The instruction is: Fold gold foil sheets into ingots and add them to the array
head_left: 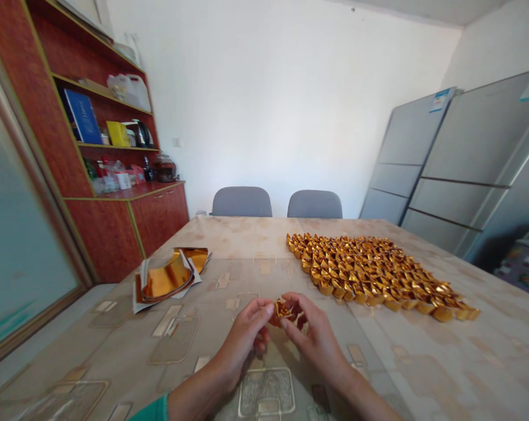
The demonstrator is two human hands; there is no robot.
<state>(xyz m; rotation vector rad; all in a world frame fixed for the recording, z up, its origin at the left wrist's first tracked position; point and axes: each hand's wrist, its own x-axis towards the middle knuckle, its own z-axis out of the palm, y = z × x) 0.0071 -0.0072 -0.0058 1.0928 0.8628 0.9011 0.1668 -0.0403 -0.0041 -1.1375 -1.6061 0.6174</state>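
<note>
Between my two hands, above the near middle of the table, is a small folded gold foil paper ingot [282,310]. My left hand [249,330] pinches its left side with the thumb on top. From the right, my right hand [310,327] grips it between thumb and fingers. Part of the ingot is hidden behind the fingertips. A large block of finished gold paper ingots [369,269], set close together in rows, lies to the right. On the left rests a curled stack of gold foil paper sheets [168,279] with pale backs.
The table [229,280] has a patterned beige cover. Two grey chairs [242,202] stand at its far side. A red-brown cabinet [159,207] with filled shelves is at the left, and grey refrigerators [459,164] stand at the right.
</note>
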